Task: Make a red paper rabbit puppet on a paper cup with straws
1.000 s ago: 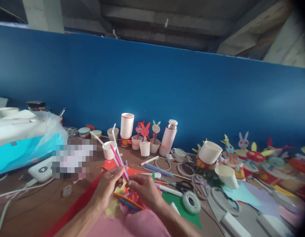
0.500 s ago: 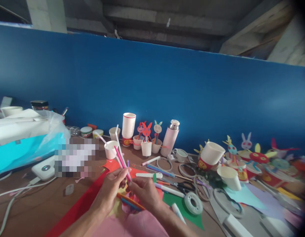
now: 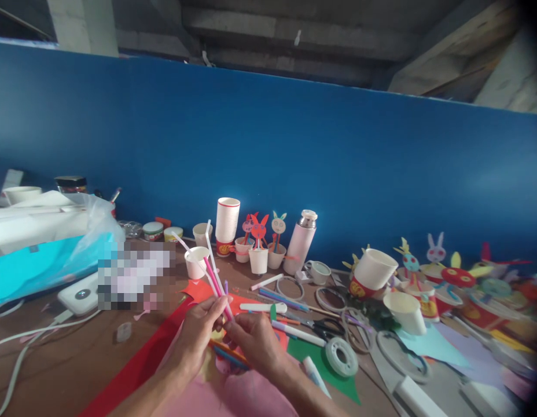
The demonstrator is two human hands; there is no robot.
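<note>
Between the fingers of my left hand (image 3: 201,324) is a small bundle of drinking straws (image 3: 213,275), white bendy ones and pink ones, pointing up and to the left. My right hand (image 3: 254,339) pinches the lower end of the same bundle, close beside the left. A short purple tip shows by the fingers. Below the hands, orange and blue sticks (image 3: 229,352) lie over a pink cloth (image 3: 246,394). Just behind the straws stands a white paper cup (image 3: 197,263). Red paper (image 3: 138,359) spreads under my left forearm.
Paper-cup rabbit figures (image 3: 258,243) stand by a stack of cups (image 3: 228,223) and a pink thermos (image 3: 300,243). To the right lie scissors (image 3: 329,329), a white tape roll (image 3: 341,357), green paper (image 3: 333,379) and more cup figures (image 3: 425,295). A white power bank (image 3: 80,294) with cables sits left.
The view has shifted very slightly. Both hands stay together on the straws, with hardly any movement.
</note>
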